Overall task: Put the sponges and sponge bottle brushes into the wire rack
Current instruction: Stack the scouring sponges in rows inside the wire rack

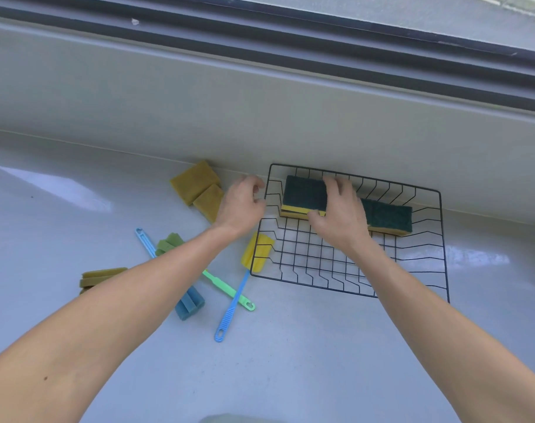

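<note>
A: Where is the sponge [304,195]?

B: In the rack [348,270], centre right of the frame, pinched across its short sides by the right hand [341,218]. The left hand [240,204] is loosely curled, nothing held.

A: Handling?

B: Probably light and soft; little squeeze is needed.

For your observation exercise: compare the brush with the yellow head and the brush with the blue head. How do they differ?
The yellow-headed brush has a blue handle and its head touches the wire rack; the blue-headed brush lies well left of the rack. An arm crosses the blue-headed brush; the yellow-headed brush shows whole. Both lie flat on the counter, outside the rack.
</note>
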